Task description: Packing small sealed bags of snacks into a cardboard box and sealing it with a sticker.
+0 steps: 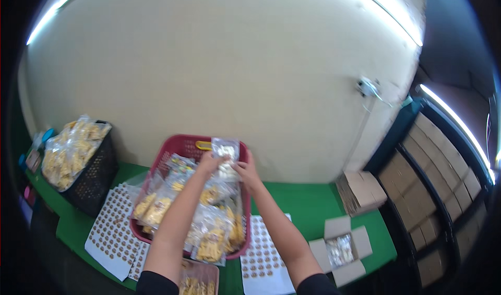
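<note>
Both my hands hold one clear plastic bag of white pieces point(226, 150) over the far end of a dark red plastic basket point(246, 201). My left hand point(210, 164) grips the bag's left side, and my right hand point(247, 170) has its fingers on the right side. Below them the basket is heaped with clear bags of yellow snack pieces point(211, 248). A bag with colourful pieces point(181, 165) lies at the basket's left. My forearms hide part of the heap. A yellow handle point(203, 145) shows on the far wall of the basket.
Sticker sheets point(111, 232) lie left of the basket, and another sticker sheet point(264, 252) lies right. An open carton point(362, 242) holds small bags. Flattened cardboard point(360, 193) leans by the wall. A black basket point(96, 177) brims with yellow snack bags. A pink tray point(199, 269) sits near me.
</note>
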{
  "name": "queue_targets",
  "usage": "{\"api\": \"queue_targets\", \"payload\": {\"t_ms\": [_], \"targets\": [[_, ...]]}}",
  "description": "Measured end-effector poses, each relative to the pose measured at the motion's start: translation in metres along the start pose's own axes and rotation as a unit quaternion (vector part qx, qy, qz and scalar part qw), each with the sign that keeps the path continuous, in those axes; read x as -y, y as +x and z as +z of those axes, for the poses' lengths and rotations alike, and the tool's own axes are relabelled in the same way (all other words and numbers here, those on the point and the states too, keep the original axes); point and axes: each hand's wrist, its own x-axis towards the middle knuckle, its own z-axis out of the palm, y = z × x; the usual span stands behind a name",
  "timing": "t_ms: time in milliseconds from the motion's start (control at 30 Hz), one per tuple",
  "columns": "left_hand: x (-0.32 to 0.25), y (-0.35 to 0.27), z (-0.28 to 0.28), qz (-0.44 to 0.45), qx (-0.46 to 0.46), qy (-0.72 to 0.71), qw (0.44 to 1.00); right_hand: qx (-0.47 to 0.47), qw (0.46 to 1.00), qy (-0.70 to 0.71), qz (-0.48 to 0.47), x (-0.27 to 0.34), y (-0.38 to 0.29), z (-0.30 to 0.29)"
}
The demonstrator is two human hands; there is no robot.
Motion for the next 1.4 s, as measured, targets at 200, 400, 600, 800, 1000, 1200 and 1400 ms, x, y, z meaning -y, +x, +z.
{"api": "queue_targets", "payload": {"t_ms": [200, 400, 600, 800, 1000, 1200, 1400], "targets": [[0.000, -0.022, 0.044, -0.006, 0.110, -0.050, 0.993, -0.001, 0.997, 0.075, 0.023, 0.009, -0.037, -0.035], [-0.007, -0.087, 0.150, 0.000, 0.111, -0.015, 0.994, 0.020, 0.996, 0.077, 0.044, 0.029, -0.104, -0.128], [0.071, -0.170, 0.261, -0.070, 0.084, -0.070, 0.991, 0.025, 0.999, -0.028, -0.033, -0.020, -0.210, -0.244], [0.208, -0.275, 0.364, -0.151, 0.130, -0.043, 0.979, -0.049, 0.994, -0.013, 0.101, -0.092, -0.359, -0.363], [0.246, -0.319, 0.461, -0.190, 0.277, -0.024, 0.942, -0.220, 0.968, 0.018, 0.119, -0.107, -0.426, -0.444], [0.266, -0.331, 0.518, -0.156, 0.181, -0.071, 0.968, -0.276, 0.956, -0.026, 0.097, -0.100, -0.438, -0.474], [0.285, -0.319, 0.557, -0.099, 0.069, -0.031, 0.992, -0.274, 0.959, -0.036, 0.060, -0.125, -0.416, -0.508]]}}
